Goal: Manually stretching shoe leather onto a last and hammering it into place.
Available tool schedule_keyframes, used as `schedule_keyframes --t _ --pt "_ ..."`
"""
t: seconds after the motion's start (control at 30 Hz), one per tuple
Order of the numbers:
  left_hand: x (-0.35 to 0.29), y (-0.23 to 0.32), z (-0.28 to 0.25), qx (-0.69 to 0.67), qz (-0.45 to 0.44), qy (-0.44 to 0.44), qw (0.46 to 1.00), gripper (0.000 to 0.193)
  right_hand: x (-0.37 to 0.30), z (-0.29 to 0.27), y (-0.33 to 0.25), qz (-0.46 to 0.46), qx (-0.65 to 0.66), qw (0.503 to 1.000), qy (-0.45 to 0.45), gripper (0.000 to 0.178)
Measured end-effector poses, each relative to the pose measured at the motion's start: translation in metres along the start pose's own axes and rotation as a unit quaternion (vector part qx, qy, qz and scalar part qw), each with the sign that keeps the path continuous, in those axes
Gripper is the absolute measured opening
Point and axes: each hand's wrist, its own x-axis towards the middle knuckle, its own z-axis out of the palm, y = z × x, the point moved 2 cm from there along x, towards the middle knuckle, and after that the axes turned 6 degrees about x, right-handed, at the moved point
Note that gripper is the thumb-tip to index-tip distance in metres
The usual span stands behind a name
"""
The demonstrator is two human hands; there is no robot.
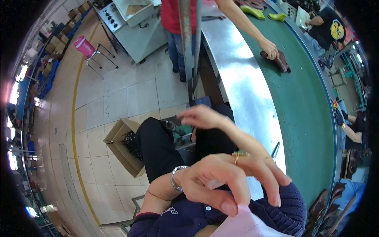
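Note:
My left hand [221, 177], with a silver band at its wrist, is raised close in front. Its thumb and index finger pinch the corner of a pale pink sheet [248, 225], which looks soft, like cloth. Most of that sheet runs out of the lower edge. Behind it, my right arm reaches across above my lap. My right hand [202, 117] points left with its fingers stretched out and nothing seen in it. Under this hand, between my knees, something green [183, 130] shows in part; I cannot make out what it is.
A shiny metal ledge [244, 75] runs along a green conveyor belt [300, 118] on my right. A thin dark tool [275, 150] lies on the ledge. Across it, a co-worker's hand [269, 49] holds a brown shoe [282, 62]. An open cardboard box [114, 148] stands left of my knee.

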Motion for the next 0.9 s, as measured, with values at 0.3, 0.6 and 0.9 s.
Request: schedule_keyframes --t 0.3,0.6,0.9 --pt "0.021 -0.014 -0.017 -0.075 0.029 0.052 0.995 0.017 -0.105 -0.201 0.072 0.041 0.077 0.795 0.601 0.027" --pt "-0.036 -0.013 -0.05 0.076 -0.214 0.223 0.948 0.042 -0.117 -0.311 0.18 0.41 -0.287 0.699 0.511 0.062" --pt "-0.09 -0.01 -0.052 0.05 -0.246 0.33 0.91 0.037 -0.175 -0.267 0.164 0.332 -0.24 0.682 0.606 0.033"
